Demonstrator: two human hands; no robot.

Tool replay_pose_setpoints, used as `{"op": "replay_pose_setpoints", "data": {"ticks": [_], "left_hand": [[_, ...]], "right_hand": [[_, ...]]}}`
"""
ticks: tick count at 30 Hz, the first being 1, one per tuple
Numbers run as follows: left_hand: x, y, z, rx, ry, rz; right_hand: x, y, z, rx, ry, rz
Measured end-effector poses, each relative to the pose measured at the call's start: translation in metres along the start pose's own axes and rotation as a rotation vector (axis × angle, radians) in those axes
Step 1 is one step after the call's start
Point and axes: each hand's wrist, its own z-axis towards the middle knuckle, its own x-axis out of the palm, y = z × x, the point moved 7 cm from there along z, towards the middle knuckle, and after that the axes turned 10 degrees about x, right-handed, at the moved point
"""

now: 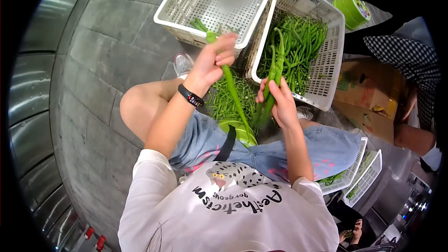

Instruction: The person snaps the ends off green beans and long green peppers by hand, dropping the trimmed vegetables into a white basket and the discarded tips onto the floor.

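My left hand [214, 60], with a black band on its wrist, is closed around a long green pepper [232, 88] whose lower end hangs down over my lap. Fingers of that hand are slightly blurred. My right hand [278, 97] holds several long green peppers [279, 63], pointing up in front of the full crate. Ahead of my left hand stands a white crate [163, 13] with a few green peppers near its front corner. To its right, another white crate [339, 42] holds many green peppers [301, 42]. Small green pieces [228, 100] lie in a heap below my hands.
A green stool [239, 131] shows between my legs. At the right are a cardboard box [368, 98], a person in a checkered garment [401, 49] and a green container [351, 13]. White baskets [366, 172] stand beside my right knee. Another person's hands [357, 231] show lower right.
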Motion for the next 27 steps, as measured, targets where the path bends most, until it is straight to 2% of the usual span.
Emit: {"op": "replay_pose_setpoints", "data": {"ticks": [5, 7, 8, 11, 12, 15, 18, 22, 27], "left_hand": [[0.027, 0.024, -0.022, -0.086, 0.147, 0.763], [0.046, 0.031, -0.022, 0.306, 0.316, 0.869], [0.04, 0.033, -0.026, 0.249, 0.253, 0.889], [0.03, 0.023, -0.02, 0.282, 0.261, 1.144], [0.023, 0.026, -0.016, 0.209, 0.245, 1.032], [0.02, 0.029, -0.01, 0.207, 0.331, 0.978], [0.027, 0.036, -0.017, 0.043, 0.433, 1.054], [0.036, 0.037, -0.026, 0.087, 0.455, 1.086], [0.039, 0.037, -0.028, 0.1, 0.545, 1.021]], "right_hand": [[0.01, 0.021, 0.014, -0.079, -0.082, 0.159], [0.007, 0.023, 0.019, -0.127, -0.115, 0.087], [0.01, 0.025, 0.019, -0.144, -0.134, 0.045], [0.007, 0.028, 0.021, -0.155, -0.174, -0.07], [0.003, 0.03, 0.019, -0.155, -0.158, -0.076], [0.004, 0.04, 0.015, -0.216, -0.197, 0.001], [0.001, 0.051, 0.019, -0.184, -0.157, -0.092], [0.004, 0.05, 0.019, -0.185, -0.134, -0.166], [0.008, 0.041, 0.018, -0.026, 0.032, 0.107]]}}
